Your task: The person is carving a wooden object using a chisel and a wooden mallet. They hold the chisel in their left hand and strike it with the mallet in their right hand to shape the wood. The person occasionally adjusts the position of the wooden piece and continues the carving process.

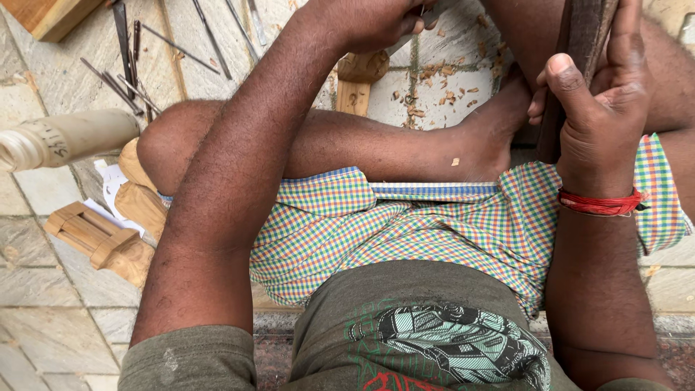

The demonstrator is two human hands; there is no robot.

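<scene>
Wooden block (360, 81) on the stone floor (51, 289), partly carved, chips (434, 83) scattered beside it. Left hand (369, 22) has fingers closed on a thin chisel (422, 9); right hand (601, 108) grips a dark mallet (579, 43). Carving appears unfinished.
</scene>
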